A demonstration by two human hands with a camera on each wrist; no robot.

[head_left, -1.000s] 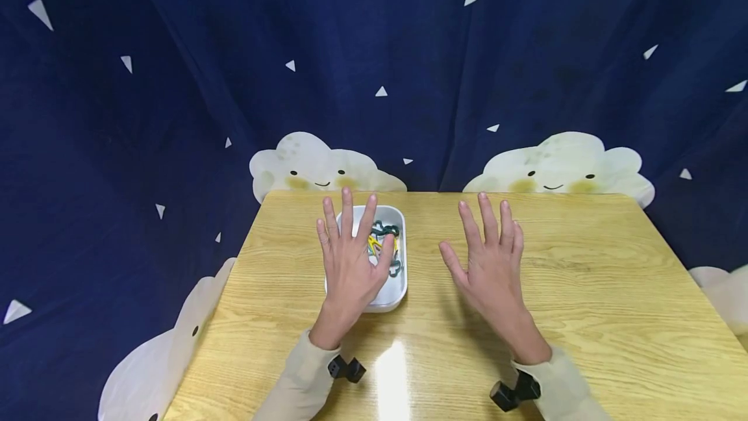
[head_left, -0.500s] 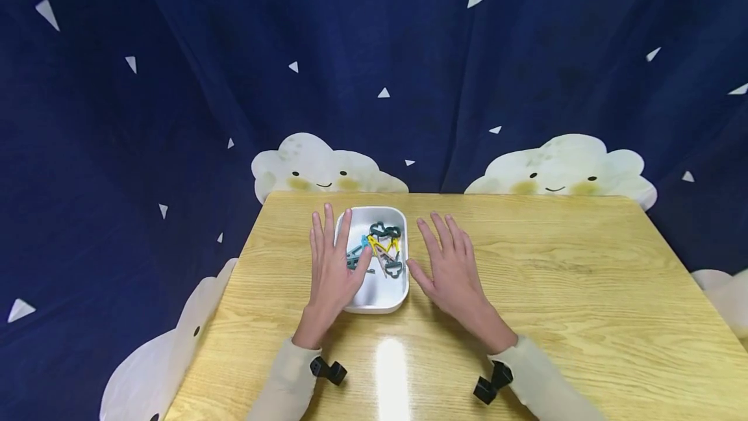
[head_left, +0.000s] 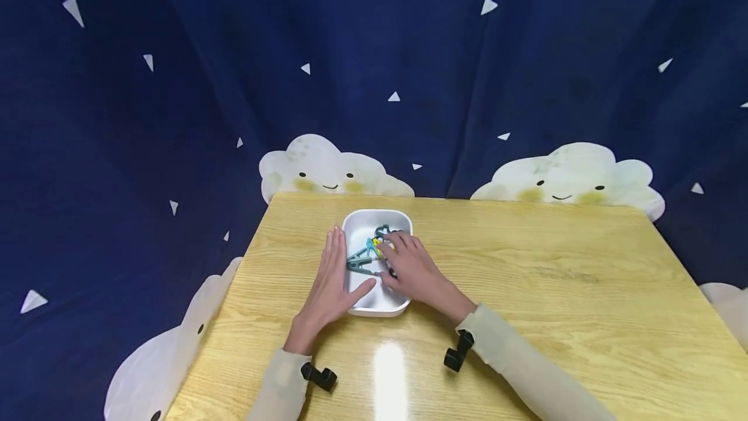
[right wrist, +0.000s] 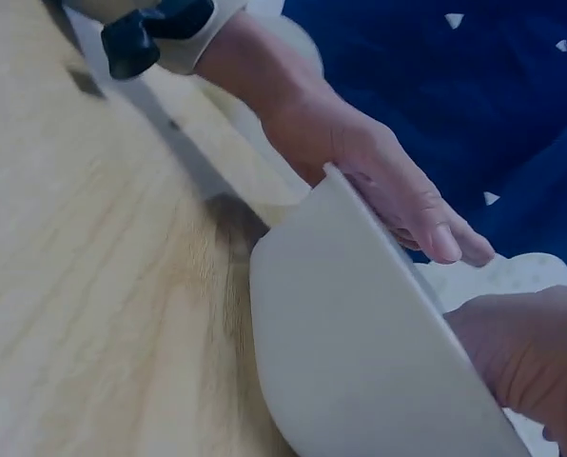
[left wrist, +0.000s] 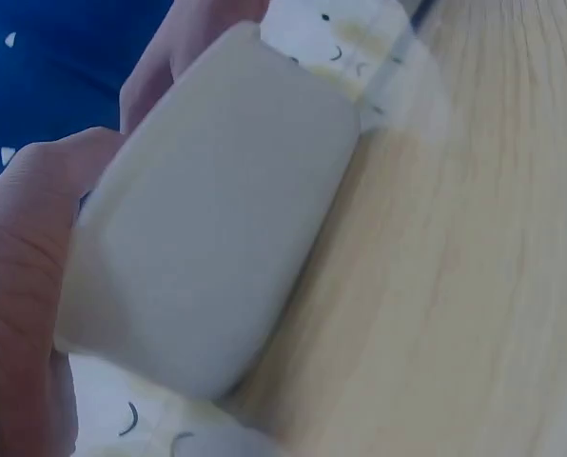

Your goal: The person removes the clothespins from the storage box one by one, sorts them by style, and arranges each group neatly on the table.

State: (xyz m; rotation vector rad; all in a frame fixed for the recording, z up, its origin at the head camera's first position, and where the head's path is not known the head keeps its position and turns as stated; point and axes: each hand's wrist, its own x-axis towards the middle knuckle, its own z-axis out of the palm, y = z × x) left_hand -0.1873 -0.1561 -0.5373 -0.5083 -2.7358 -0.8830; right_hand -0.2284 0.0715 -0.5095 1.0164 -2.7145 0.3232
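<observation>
A white rectangular tray (head_left: 388,297) stands on the table, holding several plastic clips. My left hand (head_left: 328,284) lies along its left side, fingers straight and together, thumb reaching over the near rim. In the right wrist view the left hand (right wrist: 360,157) extends over the tray's edge. From the right my right hand (head_left: 416,273) reaches into the tray, fingers bent down among the clips; I cannot tell whether they pinch one. Left of those fingers are a dark green clip (head_left: 358,267) and a light blue clip (head_left: 371,247). A yellow clip (head_left: 376,244) is partly covered by the fingers.
The wooden table (head_left: 543,304) extends widely to the right of the tray. Behind it hangs a dark blue curtain (head_left: 374,38) with white triangles and smiling clouds. Black wrist cameras sit on both sleeves.
Both hands have come down from spread above the table. The left hand has settled at the tray's left side; the right has moved left into the tray, its fingers bending. The clips are partly covered.
</observation>
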